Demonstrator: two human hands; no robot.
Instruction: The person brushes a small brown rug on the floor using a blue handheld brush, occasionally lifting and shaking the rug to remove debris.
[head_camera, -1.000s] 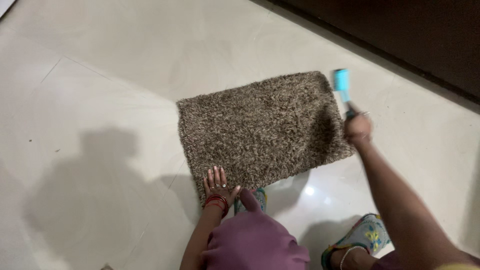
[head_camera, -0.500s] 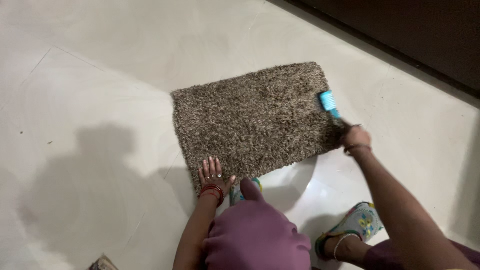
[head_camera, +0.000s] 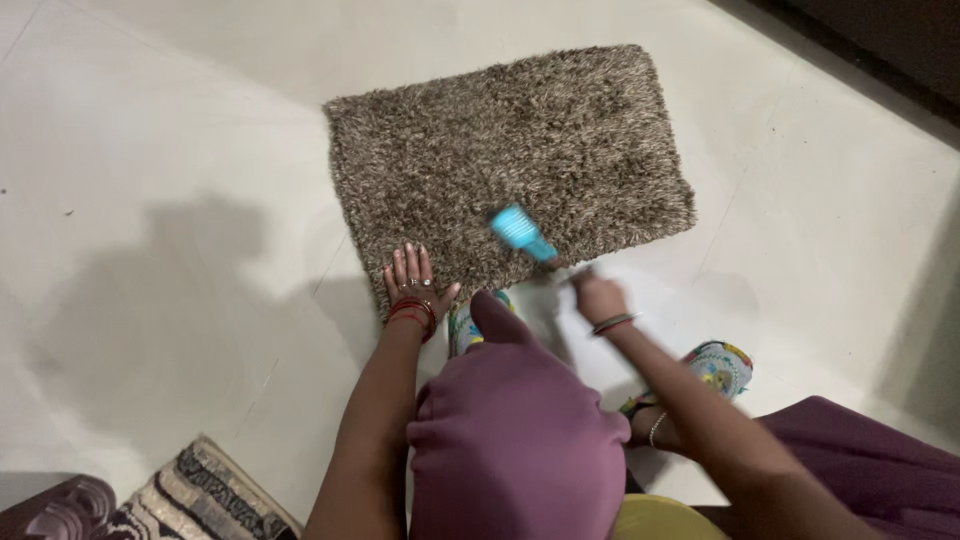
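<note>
Shaggy brown rectangular pile mat (head_camera: 510, 160) lies flat on pale glossy floor tiles (head_camera: 180, 150); soft, limp, likely to slide, best pinned at its near edge. Left hand (head_camera: 412, 285), fingers spread, presses the near-left corner. Right hand (head_camera: 598, 297) is clenched around the small turquoise plastic brush (head_camera: 520, 232), bristles on the near edge; no containers seen.
</note>
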